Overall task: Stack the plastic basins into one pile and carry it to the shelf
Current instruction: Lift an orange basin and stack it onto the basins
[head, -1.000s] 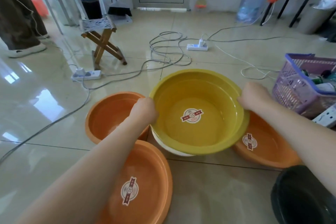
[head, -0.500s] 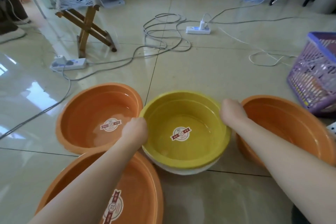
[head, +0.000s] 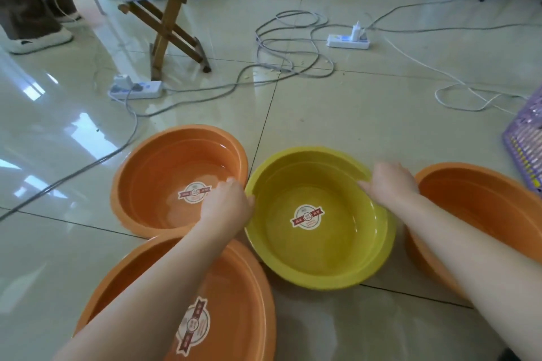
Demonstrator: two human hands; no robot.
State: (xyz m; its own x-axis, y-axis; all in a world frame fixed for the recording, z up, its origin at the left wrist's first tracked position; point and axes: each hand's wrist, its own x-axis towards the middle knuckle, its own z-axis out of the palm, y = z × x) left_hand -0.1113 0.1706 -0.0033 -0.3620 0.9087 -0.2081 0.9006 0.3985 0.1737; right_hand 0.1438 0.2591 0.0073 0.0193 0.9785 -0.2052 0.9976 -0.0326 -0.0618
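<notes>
A yellow basin (head: 319, 255) with a round sticker inside sits low on the tiled floor in the middle of the head view. My left hand (head: 227, 204) grips its left rim. My right hand (head: 390, 184) holds the far right rim, with the fingers lying along the inner edge. Three orange basins lie around it: one at the back left (head: 164, 173), one near me under my left forearm (head: 240, 302), and one at the right (head: 481, 202) behind my right forearm. No basin shows beneath the yellow one.
Grey and white cables (head: 293, 47) loop across the floor between two power strips (head: 136, 90) (head: 347, 41). A wooden folding stool (head: 167, 29) stands at the back left, beside a person's legs (head: 32, 9). A purple basket (head: 525, 143) is at the right edge.
The yellow basin has come down from in the air and now rests low on the floor. The white rim seen under it earlier no longer shows. My view has tilted down.
</notes>
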